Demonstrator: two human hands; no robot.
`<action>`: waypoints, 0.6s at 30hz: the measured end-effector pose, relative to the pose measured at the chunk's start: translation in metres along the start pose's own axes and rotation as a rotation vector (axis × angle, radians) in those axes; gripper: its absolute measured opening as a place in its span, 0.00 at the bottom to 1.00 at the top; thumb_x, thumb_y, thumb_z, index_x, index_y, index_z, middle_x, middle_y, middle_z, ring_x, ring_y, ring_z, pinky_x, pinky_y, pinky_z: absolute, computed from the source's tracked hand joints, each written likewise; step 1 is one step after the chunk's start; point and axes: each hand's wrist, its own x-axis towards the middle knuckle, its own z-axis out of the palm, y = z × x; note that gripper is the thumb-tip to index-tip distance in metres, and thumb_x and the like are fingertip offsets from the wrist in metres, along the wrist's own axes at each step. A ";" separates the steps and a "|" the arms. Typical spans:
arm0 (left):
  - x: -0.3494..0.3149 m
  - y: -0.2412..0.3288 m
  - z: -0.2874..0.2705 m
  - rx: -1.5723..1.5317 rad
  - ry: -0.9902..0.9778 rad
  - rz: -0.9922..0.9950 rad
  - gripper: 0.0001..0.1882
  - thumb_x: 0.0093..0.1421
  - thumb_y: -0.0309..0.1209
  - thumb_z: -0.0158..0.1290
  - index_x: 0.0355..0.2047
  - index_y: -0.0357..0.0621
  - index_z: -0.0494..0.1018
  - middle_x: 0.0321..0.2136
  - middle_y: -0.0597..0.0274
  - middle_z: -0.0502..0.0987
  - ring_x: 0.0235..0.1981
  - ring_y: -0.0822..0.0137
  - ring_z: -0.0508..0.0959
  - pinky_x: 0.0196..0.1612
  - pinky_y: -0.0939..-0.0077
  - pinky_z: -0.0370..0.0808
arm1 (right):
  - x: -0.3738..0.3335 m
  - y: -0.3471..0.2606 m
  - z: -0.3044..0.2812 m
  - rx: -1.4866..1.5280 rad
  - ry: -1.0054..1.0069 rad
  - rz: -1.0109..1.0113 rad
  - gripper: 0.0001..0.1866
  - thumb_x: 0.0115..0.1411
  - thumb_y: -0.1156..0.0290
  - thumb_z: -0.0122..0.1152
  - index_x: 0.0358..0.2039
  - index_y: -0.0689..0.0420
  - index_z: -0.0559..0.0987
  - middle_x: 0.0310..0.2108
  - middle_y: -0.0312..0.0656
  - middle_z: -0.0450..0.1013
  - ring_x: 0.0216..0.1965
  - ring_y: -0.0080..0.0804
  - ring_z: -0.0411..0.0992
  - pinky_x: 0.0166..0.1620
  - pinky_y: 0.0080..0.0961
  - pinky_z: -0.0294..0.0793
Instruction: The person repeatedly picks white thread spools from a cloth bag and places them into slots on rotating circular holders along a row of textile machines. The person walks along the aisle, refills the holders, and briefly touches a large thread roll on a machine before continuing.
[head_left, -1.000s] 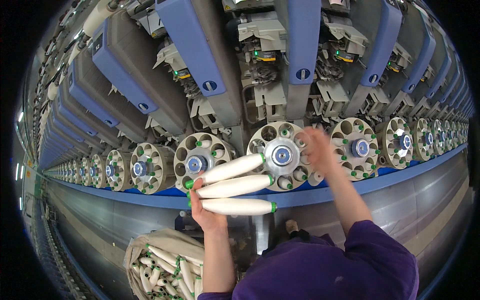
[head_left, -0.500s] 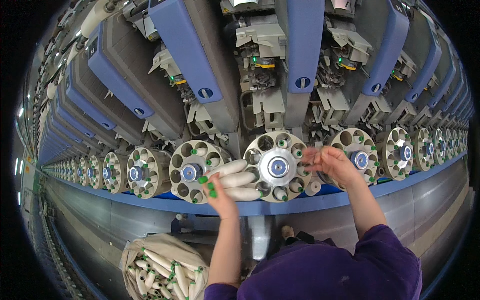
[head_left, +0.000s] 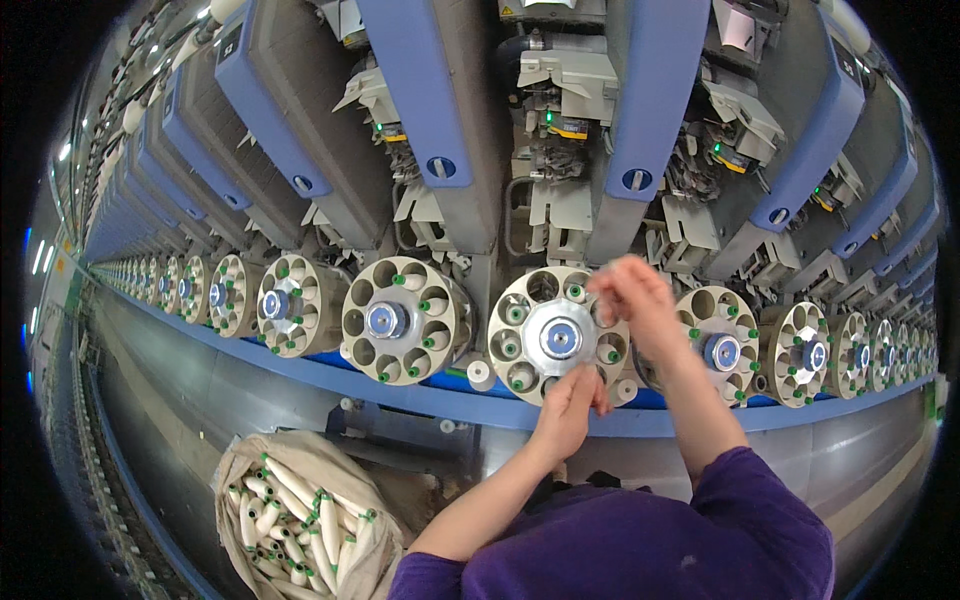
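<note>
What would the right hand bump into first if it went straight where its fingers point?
Probably the green-tipped yarn bobbin near the top of the round magazine, just left of the right hand, though depth is unclear.

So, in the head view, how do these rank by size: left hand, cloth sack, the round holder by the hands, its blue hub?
Cloth sack, largest
Round holder
Left hand
Blue hub, smallest

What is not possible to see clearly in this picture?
In the head view:
Whether the right hand holds anything: blurred.
Part of the central bobbin magazine: hidden by the left hand.
Bottom of the cloth sack: hidden by piled bobbins.
How full the farthest left magazines are: too small.
</note>
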 end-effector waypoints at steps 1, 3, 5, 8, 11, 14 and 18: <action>-0.002 0.012 0.001 -0.106 0.019 -0.115 0.18 0.68 0.35 0.35 0.25 0.40 0.67 0.20 0.62 0.69 0.24 0.68 0.70 0.30 0.75 0.68 | 0.003 0.007 0.008 -0.199 0.099 0.105 0.14 0.66 0.60 0.50 0.32 0.57 0.76 0.31 0.39 0.74 0.31 0.21 0.71 0.32 0.19 0.70; -0.003 0.039 -0.013 -0.199 0.028 0.162 0.19 0.68 0.39 0.34 0.22 0.44 0.61 0.15 0.63 0.62 0.17 0.69 0.64 0.23 0.74 0.64 | -0.002 0.024 0.010 -0.353 -0.432 0.083 0.12 0.66 0.63 0.50 0.35 0.56 0.78 0.30 0.35 0.75 0.28 0.17 0.71 0.32 0.17 0.70; -0.008 0.065 -0.044 -0.423 0.095 0.233 0.20 0.69 0.43 0.35 0.21 0.48 0.59 0.13 0.67 0.59 0.14 0.70 0.60 0.19 0.73 0.63 | -0.012 0.045 -0.002 -0.233 -0.661 0.231 0.11 0.65 0.64 0.51 0.36 0.55 0.79 0.29 0.33 0.76 0.26 0.15 0.70 0.32 0.16 0.70; -0.019 0.078 -0.096 -0.279 0.394 0.290 0.18 0.68 0.42 0.38 0.23 0.48 0.62 0.14 0.67 0.60 0.18 0.70 0.65 0.31 0.70 0.71 | -0.014 0.074 -0.035 -0.145 -0.357 0.387 0.10 0.61 0.62 0.57 0.33 0.55 0.80 0.30 0.35 0.76 0.28 0.19 0.72 0.34 0.19 0.71; -0.031 0.039 -0.120 0.349 0.512 0.181 0.12 0.64 0.31 0.48 0.47 0.43 0.68 0.34 0.62 0.72 0.38 0.70 0.72 0.47 0.73 0.70 | 0.005 0.092 -0.041 -0.811 -0.284 0.066 0.10 0.58 0.61 0.60 0.36 0.52 0.81 0.41 0.44 0.75 0.43 0.33 0.72 0.47 0.32 0.70; -0.064 -0.009 -0.133 0.418 0.391 -0.158 0.20 0.62 0.28 0.51 0.54 0.45 0.63 0.36 0.65 0.73 0.38 0.73 0.72 0.45 0.78 0.70 | 0.025 0.092 -0.032 -1.056 -0.404 0.238 0.14 0.58 0.62 0.59 0.43 0.51 0.80 0.49 0.50 0.72 0.53 0.40 0.69 0.56 0.37 0.65; -0.119 -0.045 -0.148 0.430 0.313 -0.393 0.17 0.60 0.32 0.53 0.48 0.39 0.70 0.34 0.61 0.76 0.37 0.70 0.75 0.42 0.76 0.72 | 0.038 0.106 -0.045 -0.901 0.200 0.126 0.13 0.63 0.62 0.55 0.39 0.59 0.78 0.25 0.33 0.73 0.23 0.19 0.67 0.27 0.18 0.66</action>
